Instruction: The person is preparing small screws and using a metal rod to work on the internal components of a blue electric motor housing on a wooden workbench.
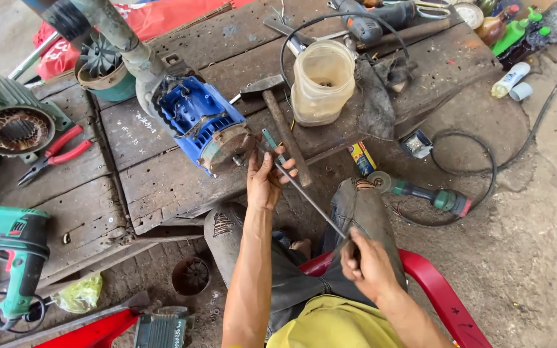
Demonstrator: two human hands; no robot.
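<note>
Beside the blue finned motor housing [195, 119] on the worn wooden bench [162, 187]: left hand [265, 180] steadying, right hand [365, 258] gripping closed around, a long thin metal rod [307, 196].

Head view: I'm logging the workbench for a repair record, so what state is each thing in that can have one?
Blue motor: lying on its side on the wooden bench, rusty end facing the person.
Long thin rod: held at both ends, tip at the motor's end.
Left hand: fingers around the rod near the motor.
Right hand: closed on the rod's near end.
Hammer: lying flat, unheld.
Plastic jar: upright, no lid.
Red pliers: lying on the bench.
</note>
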